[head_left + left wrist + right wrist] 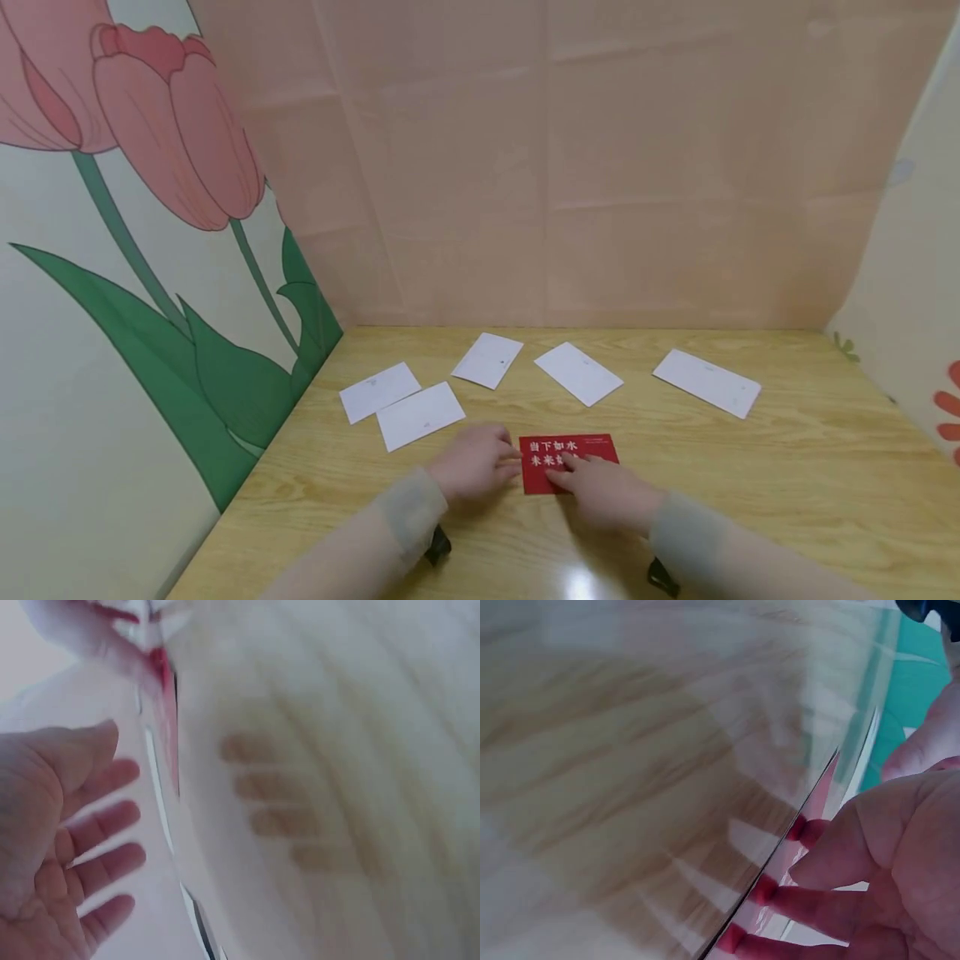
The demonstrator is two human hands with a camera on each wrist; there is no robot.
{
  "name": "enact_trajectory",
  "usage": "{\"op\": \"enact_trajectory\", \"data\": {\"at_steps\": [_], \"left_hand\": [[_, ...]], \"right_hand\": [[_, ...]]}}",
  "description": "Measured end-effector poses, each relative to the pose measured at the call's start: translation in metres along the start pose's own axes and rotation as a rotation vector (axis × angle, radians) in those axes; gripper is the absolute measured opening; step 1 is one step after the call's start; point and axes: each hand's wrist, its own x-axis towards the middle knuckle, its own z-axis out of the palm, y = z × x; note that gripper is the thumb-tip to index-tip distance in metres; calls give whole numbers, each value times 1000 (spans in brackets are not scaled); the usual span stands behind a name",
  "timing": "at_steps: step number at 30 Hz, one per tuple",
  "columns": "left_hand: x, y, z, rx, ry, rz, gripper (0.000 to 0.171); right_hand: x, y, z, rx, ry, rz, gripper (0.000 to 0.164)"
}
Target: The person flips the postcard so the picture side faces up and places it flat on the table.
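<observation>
A red card (534, 481) with white printed characters lies flat on the wood-grain table. My right hand (603, 493) rests its fingertips on the card's right half, covering part of the print. In the right wrist view, the extended fingertips of that hand (870, 877) touch the red card (823, 787), which shows nearly edge-on. My left hand (478, 463) is at the card's left edge, its fingertips close beside it. The left wrist view has the left hand (64, 840) with fingers loosely extended and nothing held, above its reflection on the glossy tabletop.
Several white cards lie face-up beyond the hands: two at the left (380, 392) (422, 415), others at the middle (487, 360) (578, 373), and one at the right (707, 382). A pink backdrop (570, 167) rises behind the table (810, 483); a tulip-print panel (180, 167) stands left.
</observation>
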Motion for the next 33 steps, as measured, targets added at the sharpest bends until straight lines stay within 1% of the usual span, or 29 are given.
{"op": "enact_trajectory", "data": {"at_steps": [3, 6, 8, 11, 15, 18, 21, 27, 29, 33], "left_hand": [[-7, -10, -5, -3, 54, -138, 35], [-14, -23, -8, -11, 80, -259, 37], [-18, -34, -8, -2, 91, -308, 38], [-25, -47, -9, -29, 92, -371, 42], [-32, -60, -9, -74, 81, -434, 49], [-36, -69, -8, -75, 73, -465, 52], [-38, -76, -5, -75, 42, -485, 58], [-41, -81, -4, -157, -65, -533, 70], [-42, -82, -3, -171, -87, -546, 72], [-44, -85, 1, -192, -109, -563, 74]], "right_hand": [[-5, 10, 2, 8, 17, -3, 51], [-11, 21, 2, 12, 27, -4, 52], [-16, 30, 1, 10, 38, -7, 53], [-22, 44, 1, 16, 45, 7, 55], [-30, 63, 3, 25, 50, 27, 56], [-35, 74, 4, 40, 53, 37, 56], [-41, 82, 4, 60, 56, 46, 56], [-50, 99, 6, 64, 84, 73, 51], [-52, 105, 6, 62, 94, 78, 50], [-57, 116, 7, 69, 105, 80, 50]]}}
